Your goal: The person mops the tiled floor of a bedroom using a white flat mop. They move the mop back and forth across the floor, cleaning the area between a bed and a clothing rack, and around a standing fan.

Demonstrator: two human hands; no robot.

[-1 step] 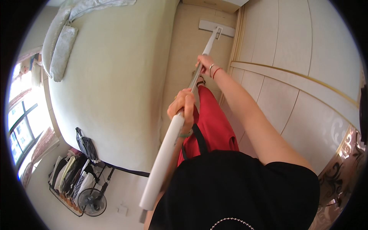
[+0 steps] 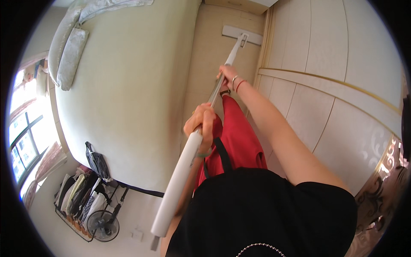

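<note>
A flat mop (image 2: 180,188) with a white and silver handle slants across my body. Its white flat head (image 2: 233,31) lies on the floor at the far end of the narrow strip beside the bed. My left hand (image 2: 201,121) is wrapped round the handle at the top of its silver section, just beyond the thick white grip. Farther down the pole, my right hand (image 2: 227,75) also closes round it, a bracelet and red string on that wrist. The mop's grip end reaches back past my left side.
A large bed (image 2: 124,98) with pillows (image 2: 72,60) fills the left. Pale cabinet doors (image 2: 299,111) line the right side. A drawer unit (image 2: 237,5) stands beyond the mop head. At lower left are a clothes rack (image 2: 79,203), a fan (image 2: 102,225) and a dark bag (image 2: 97,162).
The mop has shifted slightly back toward me, its grip end moving down and left. Both hands have moved a little to the left with it, still gripping.
</note>
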